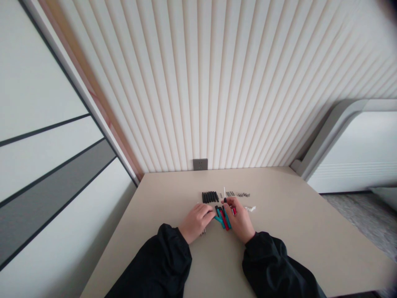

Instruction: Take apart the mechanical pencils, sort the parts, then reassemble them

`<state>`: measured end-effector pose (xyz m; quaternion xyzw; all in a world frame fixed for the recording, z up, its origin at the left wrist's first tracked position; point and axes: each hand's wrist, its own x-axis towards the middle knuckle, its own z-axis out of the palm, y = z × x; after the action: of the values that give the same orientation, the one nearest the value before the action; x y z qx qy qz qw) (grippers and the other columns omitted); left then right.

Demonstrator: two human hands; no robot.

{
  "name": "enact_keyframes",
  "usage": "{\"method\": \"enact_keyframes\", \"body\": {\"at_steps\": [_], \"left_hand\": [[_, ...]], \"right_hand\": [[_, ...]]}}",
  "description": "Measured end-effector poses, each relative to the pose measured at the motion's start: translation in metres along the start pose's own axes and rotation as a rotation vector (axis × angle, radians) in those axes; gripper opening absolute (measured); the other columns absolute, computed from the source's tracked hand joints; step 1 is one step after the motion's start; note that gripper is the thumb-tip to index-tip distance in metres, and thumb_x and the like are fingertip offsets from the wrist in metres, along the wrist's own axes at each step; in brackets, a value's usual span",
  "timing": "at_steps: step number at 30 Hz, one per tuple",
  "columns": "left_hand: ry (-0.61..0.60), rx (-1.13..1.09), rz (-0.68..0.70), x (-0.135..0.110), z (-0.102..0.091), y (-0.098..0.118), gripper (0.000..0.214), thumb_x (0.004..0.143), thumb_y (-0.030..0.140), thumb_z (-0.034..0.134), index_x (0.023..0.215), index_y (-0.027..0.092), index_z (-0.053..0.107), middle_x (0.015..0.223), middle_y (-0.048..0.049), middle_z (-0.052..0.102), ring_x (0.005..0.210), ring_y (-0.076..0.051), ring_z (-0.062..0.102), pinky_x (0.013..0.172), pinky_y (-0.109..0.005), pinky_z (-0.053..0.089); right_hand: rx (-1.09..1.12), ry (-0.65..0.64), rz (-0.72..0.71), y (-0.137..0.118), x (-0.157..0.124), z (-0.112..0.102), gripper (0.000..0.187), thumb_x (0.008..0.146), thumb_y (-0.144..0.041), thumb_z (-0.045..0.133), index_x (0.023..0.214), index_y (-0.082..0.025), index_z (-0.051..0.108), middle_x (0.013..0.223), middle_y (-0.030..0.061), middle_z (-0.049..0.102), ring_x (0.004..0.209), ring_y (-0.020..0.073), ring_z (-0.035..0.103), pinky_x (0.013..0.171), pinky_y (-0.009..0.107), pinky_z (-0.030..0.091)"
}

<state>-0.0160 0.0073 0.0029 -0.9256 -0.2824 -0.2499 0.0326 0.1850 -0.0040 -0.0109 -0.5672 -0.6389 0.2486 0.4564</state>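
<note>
My right hand (237,217) is closed around a slim black piece with a thin white rod (224,193) pointing up, like part of a pen. My left hand (197,219) has its fingers curled together, with the end of a teal tube (218,219) at its fingertips. Between the hands lie teal and red tubes with black ends, among them a red tube (223,219). Beyond my hands, several black tubes (210,197) stand side by side in a row. My right palm hides part of the red and white pieces (234,210) beside it.
Small metal pieces (243,195) and short grey pieces (230,193) lie at the back of the beige table (155,207). White bits (249,209) lie right of my right hand. A dark wall socket (200,164) sits behind, and a white headboard (356,145) stands right.
</note>
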Motion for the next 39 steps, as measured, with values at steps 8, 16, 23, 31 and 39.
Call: {"method": "enact_keyframes", "body": {"at_steps": [8,16,23,31,39], "left_hand": [[0.131,-0.078,-0.064,-0.002,-0.01,0.005,0.022,0.095,0.014,0.046,0.113,0.019,0.058,0.104,-0.0075,0.063,0.099,-0.02,0.058,0.089,-0.038,0.048],[0.206,-0.26,-0.177,-0.004,-0.007,0.006,0.02,0.093,0.017,0.052,0.11,0.02,0.06,0.116,-0.0097,0.062,0.11,-0.021,0.055,0.095,-0.04,0.047],[0.168,-0.394,-0.12,-0.002,-0.004,0.005,0.02,0.094,0.016,0.05,0.11,0.021,0.061,0.119,-0.0101,0.062,0.116,-0.022,0.053,0.099,-0.042,0.045],[0.208,-0.453,-0.151,-0.005,0.0,0.004,0.021,0.093,0.015,0.05,0.11,0.02,0.062,0.117,-0.0108,0.063,0.114,-0.021,0.056,0.096,-0.04,0.048],[0.219,-0.459,-0.178,-0.006,-0.001,0.003,0.02,0.094,0.017,0.05,0.11,0.02,0.062,0.118,-0.011,0.063,0.11,-0.02,0.058,0.095,-0.04,0.049]], "right_hand": [[-0.033,-0.112,-0.101,-0.002,-0.004,0.0,0.017,0.089,-0.035,0.053,0.095,-0.021,0.062,0.086,0.0038,0.068,0.079,0.0186,0.062,0.074,0.03,0.049],[-0.003,-0.15,-0.21,-0.004,-0.006,0.006,0.012,0.089,-0.027,0.056,0.097,-0.022,0.063,0.09,0.0031,0.068,0.083,0.018,0.061,0.076,0.029,0.048],[-0.094,-0.13,-0.313,-0.003,-0.005,0.009,0.01,0.085,-0.023,0.06,0.094,-0.023,0.065,0.089,0.0036,0.069,0.084,0.0201,0.061,0.077,0.032,0.048],[-0.163,-0.158,-0.402,-0.009,-0.002,-0.002,0.015,0.091,-0.029,0.055,0.102,-0.024,0.065,0.093,0.0055,0.069,0.088,0.0217,0.061,0.081,0.036,0.047],[-0.525,0.05,-0.338,0.031,0.004,-0.052,0.017,0.09,-0.029,0.052,0.095,-0.023,0.068,0.105,0.0073,0.067,0.101,0.0251,0.057,0.086,0.04,0.041]]}}
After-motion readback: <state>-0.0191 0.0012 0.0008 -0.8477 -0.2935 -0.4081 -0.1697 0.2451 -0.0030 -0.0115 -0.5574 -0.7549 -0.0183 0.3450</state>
